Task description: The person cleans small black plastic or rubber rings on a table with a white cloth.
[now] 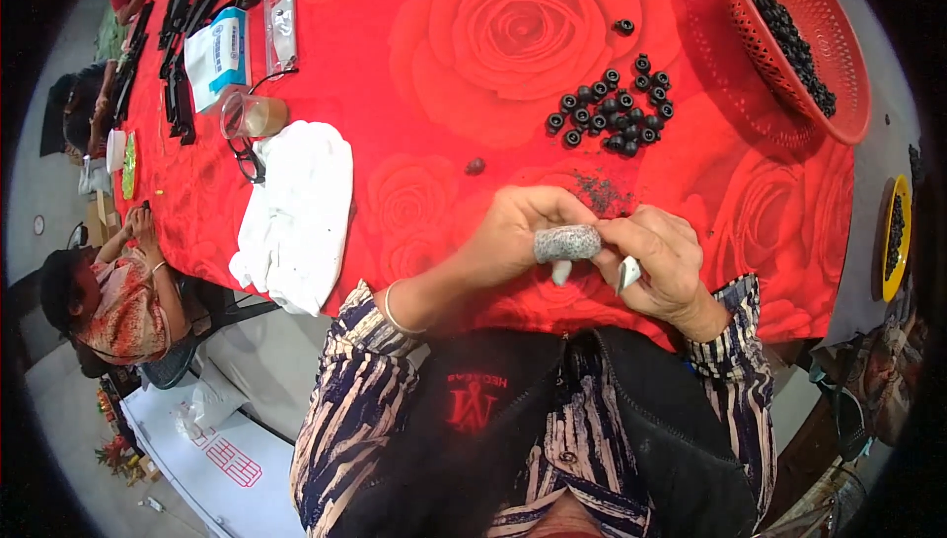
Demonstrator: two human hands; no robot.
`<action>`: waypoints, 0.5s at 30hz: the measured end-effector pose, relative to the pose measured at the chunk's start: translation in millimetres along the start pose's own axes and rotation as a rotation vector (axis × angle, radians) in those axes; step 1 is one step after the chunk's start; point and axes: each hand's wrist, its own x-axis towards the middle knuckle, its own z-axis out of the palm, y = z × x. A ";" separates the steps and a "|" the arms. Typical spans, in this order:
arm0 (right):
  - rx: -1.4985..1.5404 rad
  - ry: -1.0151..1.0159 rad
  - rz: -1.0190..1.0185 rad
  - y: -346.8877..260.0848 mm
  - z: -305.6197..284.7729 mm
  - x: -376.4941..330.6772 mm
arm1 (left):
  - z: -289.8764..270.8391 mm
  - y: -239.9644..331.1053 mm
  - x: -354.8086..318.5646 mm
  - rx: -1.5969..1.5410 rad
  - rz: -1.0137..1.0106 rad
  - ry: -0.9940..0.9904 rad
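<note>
Closest to the body, the two hands meet just above the near edge of the table (pixel 414 5), which is covered in a red cloth printed with large roses. The left hand (pixel 513 237) is curled, and one of its digits wears a grey speckled finger cot (pixel 567 242) that points across toward the other hand. The right hand (pixel 663 260) is closed around a small blade tool (pixel 627 272), whose pale tip sticks out below the fingers. The fingertips of both hands come together at the cot, pinching something between them, but whatever is pinched is too small and too hidden to make out. A thin bangle (pixel 393 309) sits on the left wrist.

Just beyond the hands, a patch of dark shavings (pixel 602 193) lies on the cloth. A single dark piece (pixel 474 165) rests by itself to the left of it. Farther out, a cluster of small black ring-shaped parts (pixel 612 109) sits loose on the table, well apart from the hands, with one stray ring (pixel 623 26) beyond it.

To the right, a red mesh basket (pixel 838 65) holds many more black parts, and a yellow bowl (pixel 896 237) at the far right edge holds others. To the left lie a crumpled white cloth (pixel 296 208), a pair of glasses (pixel 247 158), a clear cup (pixel 252 116) and a white packet (pixel 217 55). At the far left, another person (pixel 118 291) sits at the same table.
</note>
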 end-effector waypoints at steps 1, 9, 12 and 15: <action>-0.005 -0.001 -0.017 0.4 -1.2 -0.2 | 1.9 6.3 -2.0 0.196 0.095 0.023; -0.150 0.012 0.104 12.5 -3.1 0.1 | -32.6 50.2 -0.6 1.494 0.685 0.568; -0.145 -0.002 0.102 13.8 -2.1 -2.3 | -43.1 51.7 -1.6 1.507 0.490 0.658; -0.148 -0.073 0.131 14.2 -0.2 -4.0 | -54.0 50.0 -1.0 1.175 0.351 0.706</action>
